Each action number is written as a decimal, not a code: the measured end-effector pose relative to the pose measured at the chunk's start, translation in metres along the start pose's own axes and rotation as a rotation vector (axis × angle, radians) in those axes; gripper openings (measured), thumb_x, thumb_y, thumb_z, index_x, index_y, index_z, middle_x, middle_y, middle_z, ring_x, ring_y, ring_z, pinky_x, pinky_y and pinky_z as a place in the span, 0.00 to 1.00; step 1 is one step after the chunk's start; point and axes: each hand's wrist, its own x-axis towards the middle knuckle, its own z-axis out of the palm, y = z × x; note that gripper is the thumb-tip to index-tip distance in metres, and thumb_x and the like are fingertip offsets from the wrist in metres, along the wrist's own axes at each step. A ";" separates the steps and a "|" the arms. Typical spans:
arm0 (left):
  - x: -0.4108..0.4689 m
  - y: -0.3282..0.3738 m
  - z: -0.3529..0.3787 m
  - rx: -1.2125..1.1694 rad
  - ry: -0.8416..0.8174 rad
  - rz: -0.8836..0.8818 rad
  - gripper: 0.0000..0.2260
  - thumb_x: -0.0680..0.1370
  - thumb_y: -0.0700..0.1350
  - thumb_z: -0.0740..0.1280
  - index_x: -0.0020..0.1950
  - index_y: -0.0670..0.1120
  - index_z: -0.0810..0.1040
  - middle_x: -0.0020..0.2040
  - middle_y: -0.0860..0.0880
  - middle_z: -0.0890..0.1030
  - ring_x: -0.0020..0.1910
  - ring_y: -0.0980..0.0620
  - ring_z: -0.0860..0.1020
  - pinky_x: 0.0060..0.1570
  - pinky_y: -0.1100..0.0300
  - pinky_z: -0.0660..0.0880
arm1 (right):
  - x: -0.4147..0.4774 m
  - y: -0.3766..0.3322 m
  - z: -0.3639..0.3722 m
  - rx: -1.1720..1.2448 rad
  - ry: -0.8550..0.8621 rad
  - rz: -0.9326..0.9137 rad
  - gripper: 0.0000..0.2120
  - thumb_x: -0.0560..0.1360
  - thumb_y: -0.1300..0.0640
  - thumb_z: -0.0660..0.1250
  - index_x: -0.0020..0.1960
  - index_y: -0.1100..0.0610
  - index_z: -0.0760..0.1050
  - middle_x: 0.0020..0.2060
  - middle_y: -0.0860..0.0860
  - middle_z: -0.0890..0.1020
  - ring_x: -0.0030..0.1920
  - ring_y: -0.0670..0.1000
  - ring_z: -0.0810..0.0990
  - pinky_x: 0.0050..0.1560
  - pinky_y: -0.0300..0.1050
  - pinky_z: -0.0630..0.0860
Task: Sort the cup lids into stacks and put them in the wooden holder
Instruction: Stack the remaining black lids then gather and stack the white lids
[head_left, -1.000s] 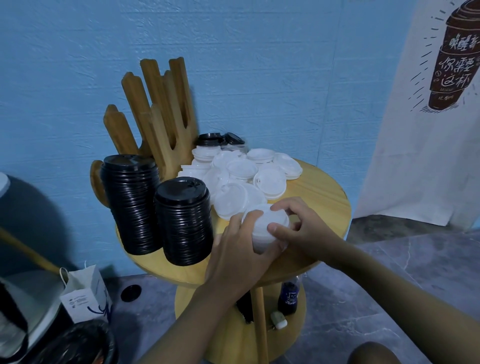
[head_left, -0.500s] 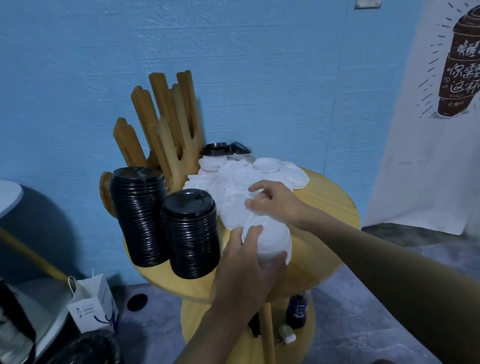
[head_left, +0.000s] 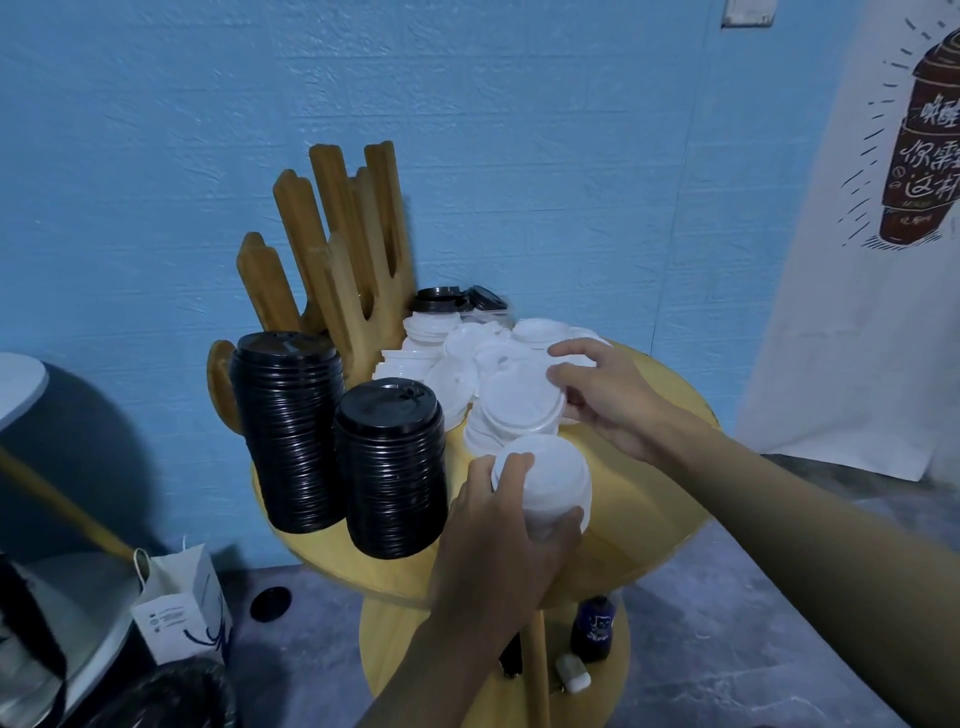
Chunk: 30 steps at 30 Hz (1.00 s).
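My left hand (head_left: 506, 525) grips a short stack of white lids (head_left: 553, 480) at the front of the round wooden table (head_left: 654, 467). Behind it, my right hand (head_left: 608, 397) pinches a single white lid (head_left: 519, 408) off the heap of loose white lids (head_left: 467, 353). Two tall stacks of black lids (head_left: 288, 431) (head_left: 392, 467) stand at the table's left. The wooden holder (head_left: 343, 249) with upright prongs rises behind them, no lids visible in it. A few black lids (head_left: 447, 301) lie at the back of the heap.
A blue wall stands right behind the table. A white banner (head_left: 872, 260) hangs at the right. On the floor at the left are a small paper bag (head_left: 182, 608) and a black lid (head_left: 270, 603). A dark bottle (head_left: 592, 629) stands on the table's lower shelf.
My right hand left the held stack, reached back into the heap and took hold of a single white lid. My left hand has kept its grip on the white stack.
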 end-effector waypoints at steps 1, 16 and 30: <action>0.000 0.000 0.000 -0.002 0.001 -0.002 0.32 0.71 0.69 0.59 0.70 0.55 0.69 0.64 0.55 0.70 0.61 0.51 0.75 0.55 0.56 0.76 | -0.004 -0.001 -0.005 0.053 0.006 -0.009 0.11 0.75 0.68 0.66 0.55 0.58 0.77 0.37 0.56 0.73 0.31 0.49 0.70 0.39 0.46 0.73; 0.001 0.004 -0.008 -0.162 -0.041 -0.111 0.42 0.70 0.66 0.72 0.75 0.55 0.52 0.69 0.56 0.71 0.66 0.53 0.73 0.59 0.53 0.76 | -0.067 0.020 -0.033 -0.385 -0.224 -0.115 0.10 0.76 0.55 0.70 0.57 0.50 0.81 0.53 0.38 0.81 0.49 0.42 0.80 0.50 0.36 0.75; 0.000 0.002 -0.007 -0.059 -0.083 -0.056 0.28 0.70 0.73 0.58 0.68 0.67 0.59 0.55 0.56 0.68 0.53 0.55 0.74 0.47 0.57 0.78 | -0.063 0.030 -0.026 -0.739 -0.315 -0.295 0.18 0.73 0.48 0.72 0.62 0.46 0.76 0.59 0.40 0.74 0.55 0.34 0.70 0.47 0.25 0.67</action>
